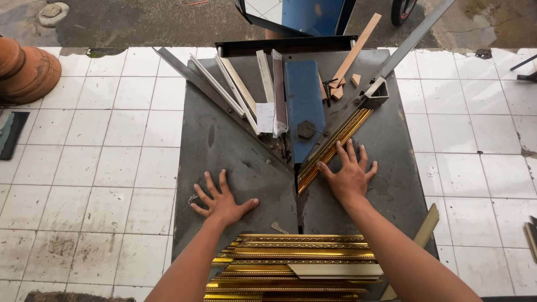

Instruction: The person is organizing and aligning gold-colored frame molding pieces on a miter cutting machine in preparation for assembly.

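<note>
My left hand lies flat with its fingers spread on the grey metal table of a mitre cutting machine, holding nothing. My right hand presses flat on a gold ornate frame moulding that runs diagonally along the right angled fence. The moulding's lower end reaches the central slot below the blue blade housing.
A stack of gold mouldings lies at the table's near edge. Several pale and dark strips lean along the left fence. Wood offcuts sit behind the blade. White floor tiles surround the machine; clay pots stand at far left.
</note>
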